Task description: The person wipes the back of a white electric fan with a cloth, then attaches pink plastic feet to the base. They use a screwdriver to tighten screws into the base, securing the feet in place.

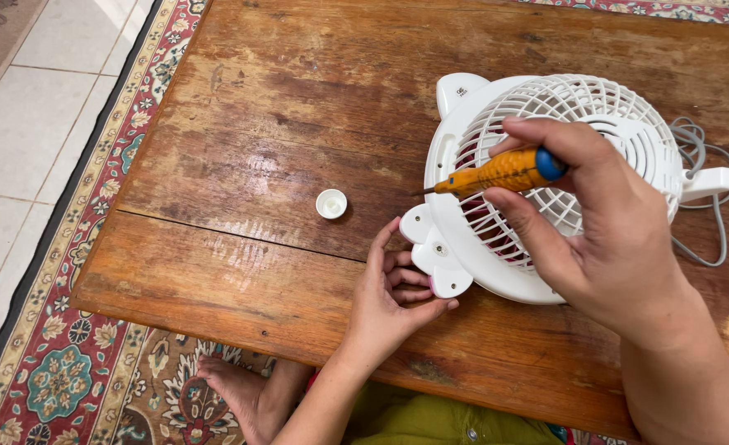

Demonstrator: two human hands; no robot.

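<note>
the left hand point(389, 297) is seen nearest, fingers loosely curled and half open, fingertips touching a foot tab of the white fan point(546, 185) without gripping it. just beyond, an orange screwdriver point(500, 173) is pinched between thumb and fingers of the right hand point(595, 222), tip pointing left. a small white cap point(331, 203) lies left of the fingertips on the wooden table point(257, 107).

The bench point(282, 107) is worn wood, stained, with a dull shine. The fan point(546, 189) is smooth white plastic, slightly glossy, as is the small cap point(331, 203). The screwdriver point(504, 171) has a matt orange handle. The rug point(67, 363) is woven cloth.
</note>
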